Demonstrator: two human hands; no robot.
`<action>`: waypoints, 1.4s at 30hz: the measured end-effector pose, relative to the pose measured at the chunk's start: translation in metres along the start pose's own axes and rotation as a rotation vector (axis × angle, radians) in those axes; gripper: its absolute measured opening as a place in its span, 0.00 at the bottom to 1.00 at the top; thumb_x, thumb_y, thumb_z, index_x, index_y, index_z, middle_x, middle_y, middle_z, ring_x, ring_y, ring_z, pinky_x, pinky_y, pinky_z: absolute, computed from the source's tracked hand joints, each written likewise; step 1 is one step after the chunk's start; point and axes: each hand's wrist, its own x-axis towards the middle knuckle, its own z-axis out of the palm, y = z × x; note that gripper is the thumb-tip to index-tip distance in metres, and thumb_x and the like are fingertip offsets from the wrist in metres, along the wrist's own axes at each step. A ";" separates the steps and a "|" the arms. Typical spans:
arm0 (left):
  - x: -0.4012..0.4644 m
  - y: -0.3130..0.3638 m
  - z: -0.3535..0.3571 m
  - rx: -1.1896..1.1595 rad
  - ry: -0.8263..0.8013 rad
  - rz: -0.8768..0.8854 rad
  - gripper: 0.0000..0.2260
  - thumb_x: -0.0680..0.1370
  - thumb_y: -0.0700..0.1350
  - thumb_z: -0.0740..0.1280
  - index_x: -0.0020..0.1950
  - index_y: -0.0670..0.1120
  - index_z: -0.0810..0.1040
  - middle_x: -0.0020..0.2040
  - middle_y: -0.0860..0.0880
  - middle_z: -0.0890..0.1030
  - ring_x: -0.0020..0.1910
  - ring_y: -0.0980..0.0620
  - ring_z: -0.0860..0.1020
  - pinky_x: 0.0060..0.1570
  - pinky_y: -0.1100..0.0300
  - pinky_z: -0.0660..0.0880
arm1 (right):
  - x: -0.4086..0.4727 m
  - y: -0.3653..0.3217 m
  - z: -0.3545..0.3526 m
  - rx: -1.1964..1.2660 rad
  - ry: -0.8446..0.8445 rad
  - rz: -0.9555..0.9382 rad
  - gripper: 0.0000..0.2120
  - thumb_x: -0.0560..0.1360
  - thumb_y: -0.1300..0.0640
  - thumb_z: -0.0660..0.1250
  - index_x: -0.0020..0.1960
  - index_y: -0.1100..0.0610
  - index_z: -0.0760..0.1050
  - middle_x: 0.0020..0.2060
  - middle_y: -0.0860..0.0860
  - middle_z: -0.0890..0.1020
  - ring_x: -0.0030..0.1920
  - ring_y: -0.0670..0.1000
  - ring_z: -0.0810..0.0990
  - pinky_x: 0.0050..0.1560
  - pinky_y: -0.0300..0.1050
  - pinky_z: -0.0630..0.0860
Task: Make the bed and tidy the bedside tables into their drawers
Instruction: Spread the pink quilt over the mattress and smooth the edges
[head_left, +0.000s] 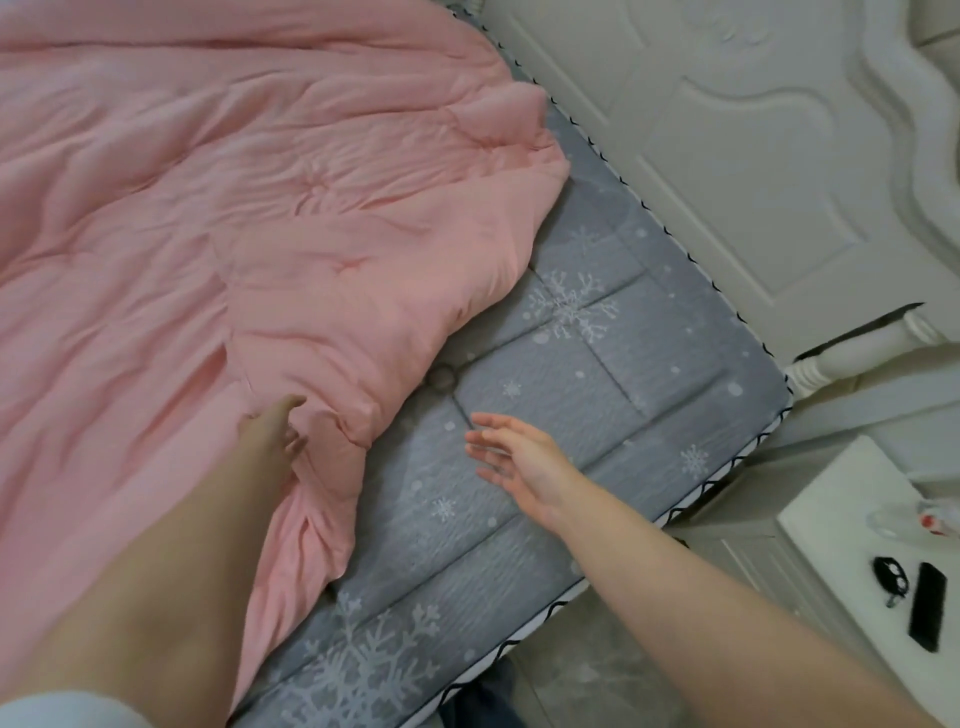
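A rumpled pink quilt (218, 218) covers the left and middle of the bed. The grey snowflake-patterned mattress (597, 395) lies bare on the right, up to the white headboard (753, 156). My left hand (275, 426) grips a fold at the quilt's near edge, fingers curled into the cloth. Just right of the quilt's edge, my right hand (519, 462) hovers above the bare mattress with its fingers spread, holding nothing. At the lower right stands a white bedside table (831, 525).
On the bedside table lie a black key fob (891, 571), a black comb (928, 605) and a clear object with a red mark (935, 517). Grey floor (587, 670) shows between the bed's near edge and the table. A dark cloth (488, 696) lies at the bottom.
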 end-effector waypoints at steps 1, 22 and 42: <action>0.001 0.000 0.000 -0.030 -0.022 0.009 0.33 0.71 0.49 0.74 0.71 0.43 0.66 0.42 0.46 0.73 0.39 0.52 0.75 0.41 0.59 0.74 | 0.004 0.002 0.002 -0.007 -0.005 0.001 0.10 0.78 0.63 0.62 0.53 0.52 0.78 0.44 0.48 0.83 0.48 0.49 0.81 0.53 0.45 0.73; -0.192 -0.108 0.028 1.152 -0.898 0.878 0.12 0.81 0.45 0.60 0.49 0.36 0.75 0.44 0.37 0.78 0.43 0.44 0.76 0.47 0.50 0.71 | 0.013 0.004 0.023 -1.224 0.200 0.015 0.58 0.68 0.46 0.73 0.76 0.44 0.29 0.77 0.57 0.56 0.75 0.59 0.61 0.73 0.53 0.62; -0.231 -0.134 0.181 0.244 -0.301 -0.295 0.48 0.57 0.63 0.80 0.68 0.43 0.66 0.56 0.42 0.75 0.52 0.41 0.76 0.52 0.49 0.78 | -0.056 0.023 -0.205 -0.259 -0.092 0.049 0.16 0.75 0.72 0.59 0.53 0.52 0.72 0.51 0.57 0.79 0.45 0.53 0.77 0.38 0.43 0.76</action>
